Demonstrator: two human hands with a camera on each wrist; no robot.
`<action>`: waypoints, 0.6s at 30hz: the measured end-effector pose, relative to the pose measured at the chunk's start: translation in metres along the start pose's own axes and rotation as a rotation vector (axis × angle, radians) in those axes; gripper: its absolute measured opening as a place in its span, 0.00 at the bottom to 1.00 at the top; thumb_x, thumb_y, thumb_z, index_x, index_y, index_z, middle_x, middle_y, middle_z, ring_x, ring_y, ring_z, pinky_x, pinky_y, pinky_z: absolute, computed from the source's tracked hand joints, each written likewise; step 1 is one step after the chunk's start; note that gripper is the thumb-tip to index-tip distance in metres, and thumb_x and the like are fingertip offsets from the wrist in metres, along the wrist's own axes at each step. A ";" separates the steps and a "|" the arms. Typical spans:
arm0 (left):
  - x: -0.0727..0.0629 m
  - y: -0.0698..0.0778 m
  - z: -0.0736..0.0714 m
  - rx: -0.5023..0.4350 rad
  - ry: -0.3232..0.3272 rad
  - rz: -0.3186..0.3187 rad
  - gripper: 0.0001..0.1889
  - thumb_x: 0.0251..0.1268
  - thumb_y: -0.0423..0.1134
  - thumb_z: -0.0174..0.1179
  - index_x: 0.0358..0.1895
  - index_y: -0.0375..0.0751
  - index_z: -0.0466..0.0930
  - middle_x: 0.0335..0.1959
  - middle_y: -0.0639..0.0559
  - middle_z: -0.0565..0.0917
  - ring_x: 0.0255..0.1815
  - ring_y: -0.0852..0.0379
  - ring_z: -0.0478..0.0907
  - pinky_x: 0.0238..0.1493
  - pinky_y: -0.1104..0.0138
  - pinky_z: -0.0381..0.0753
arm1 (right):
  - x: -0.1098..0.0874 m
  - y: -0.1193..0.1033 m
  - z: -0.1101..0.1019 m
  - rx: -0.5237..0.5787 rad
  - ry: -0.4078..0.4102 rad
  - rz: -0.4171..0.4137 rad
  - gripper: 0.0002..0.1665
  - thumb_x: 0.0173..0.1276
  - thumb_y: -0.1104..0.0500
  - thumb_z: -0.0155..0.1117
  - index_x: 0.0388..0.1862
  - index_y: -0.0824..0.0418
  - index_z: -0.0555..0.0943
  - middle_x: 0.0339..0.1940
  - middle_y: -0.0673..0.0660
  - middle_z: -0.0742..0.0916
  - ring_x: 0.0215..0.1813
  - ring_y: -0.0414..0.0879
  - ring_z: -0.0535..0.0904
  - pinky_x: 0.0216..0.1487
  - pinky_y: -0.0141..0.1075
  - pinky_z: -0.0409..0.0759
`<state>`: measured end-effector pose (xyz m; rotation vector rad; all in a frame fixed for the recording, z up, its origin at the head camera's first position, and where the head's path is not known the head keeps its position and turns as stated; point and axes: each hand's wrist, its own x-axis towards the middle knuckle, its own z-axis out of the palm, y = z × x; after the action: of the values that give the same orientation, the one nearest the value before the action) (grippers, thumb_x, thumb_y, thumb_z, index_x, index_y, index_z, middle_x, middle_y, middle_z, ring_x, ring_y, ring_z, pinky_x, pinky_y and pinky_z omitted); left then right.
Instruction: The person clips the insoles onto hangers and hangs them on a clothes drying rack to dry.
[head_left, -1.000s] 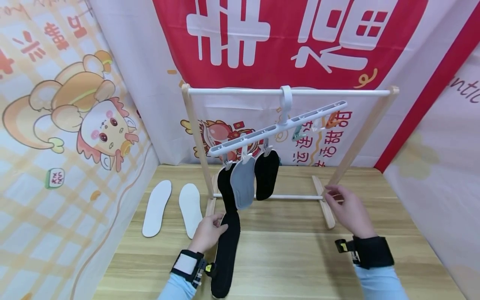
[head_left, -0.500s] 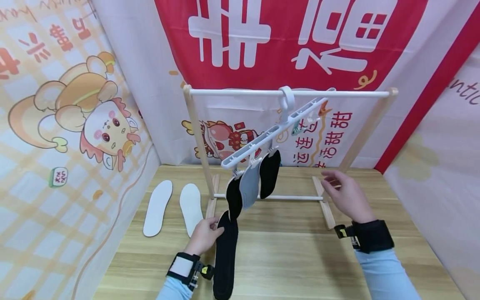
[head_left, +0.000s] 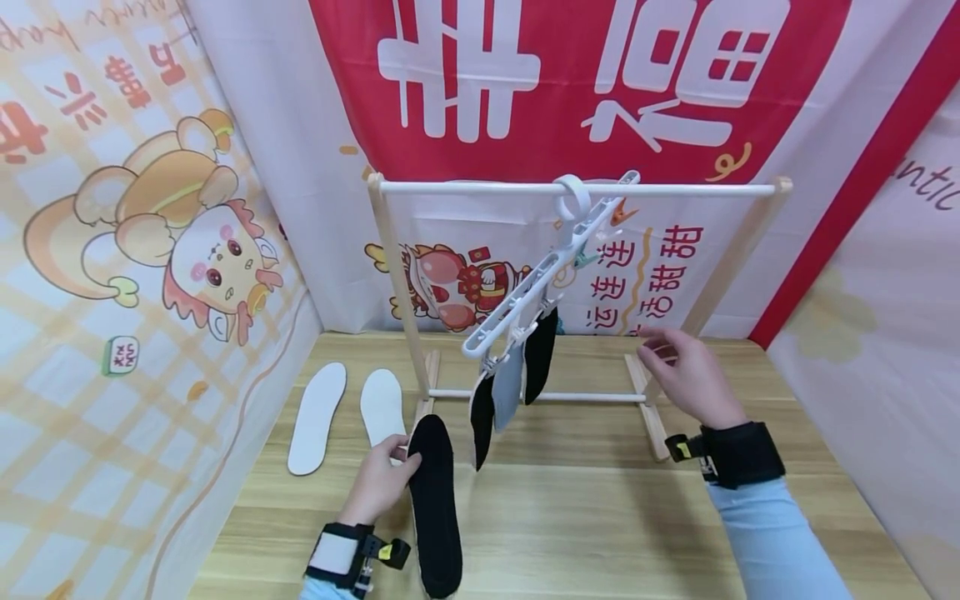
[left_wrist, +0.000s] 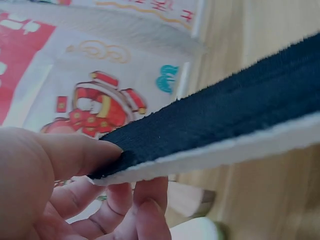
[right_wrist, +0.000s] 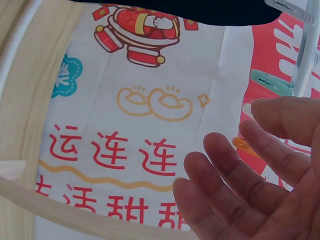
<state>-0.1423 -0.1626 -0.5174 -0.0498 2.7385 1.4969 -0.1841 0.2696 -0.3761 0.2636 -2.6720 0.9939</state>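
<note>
My left hand [head_left: 377,477] pinches a black insole [head_left: 435,508] near its upper end; the left wrist view shows the thumb on its dark face and the fingers under its white edge. To its right, a white clip hanger [head_left: 543,271] hangs from the rack's top bar by its hook, turned at an angle. Clipped along its near half are a black insole [head_left: 483,417], a grey insole [head_left: 508,387] and another black insole [head_left: 541,357]. My right hand [head_left: 693,377] is raised beside the rack's right post, fingers loosely bent with nothing in them.
Two white insoles [head_left: 317,418] [head_left: 383,404] lie on the wooden table [head_left: 570,517] at the left. The rack [head_left: 660,190] has wooden posts and feet. An orange clip [head_left: 622,213] and a green clip [head_left: 582,257] hang on the hanger's far half. Printed cloth walls stand behind and beside.
My left hand has moved left with the black insole, away from the hanging ones. The hanger has swivelled, its near end swinging right. My right hand has shifted slightly up from the rack's post.
</note>
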 end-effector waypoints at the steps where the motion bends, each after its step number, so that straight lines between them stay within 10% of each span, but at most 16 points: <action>1: -0.002 0.002 -0.004 -0.016 0.008 -0.012 0.14 0.66 0.34 0.63 0.52 0.31 0.80 0.35 0.46 0.79 0.26 0.56 0.74 0.28 0.64 0.74 | 0.002 -0.002 0.000 0.001 -0.002 0.001 0.18 0.76 0.58 0.59 0.59 0.66 0.78 0.45 0.64 0.85 0.46 0.57 0.81 0.49 0.55 0.81; 8: -0.023 0.027 -0.037 -0.098 0.097 -0.034 0.16 0.68 0.37 0.62 0.56 0.34 0.76 0.42 0.42 0.83 0.31 0.56 0.78 0.31 0.67 0.78 | 0.017 -0.017 -0.003 0.005 0.001 -0.024 0.18 0.75 0.58 0.60 0.60 0.64 0.77 0.45 0.64 0.85 0.46 0.59 0.83 0.48 0.55 0.82; 18: -0.058 0.071 -0.066 -0.177 0.265 0.130 0.11 0.67 0.34 0.65 0.49 0.37 0.79 0.40 0.43 0.84 0.27 0.60 0.81 0.25 0.69 0.76 | 0.057 -0.026 -0.007 0.059 -0.016 -0.012 0.24 0.76 0.55 0.59 0.66 0.64 0.74 0.54 0.65 0.84 0.54 0.60 0.81 0.52 0.53 0.80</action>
<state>-0.0875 -0.1786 -0.4201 -0.0797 2.8458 1.8935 -0.2296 0.2502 -0.3370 0.3007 -2.6553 1.0731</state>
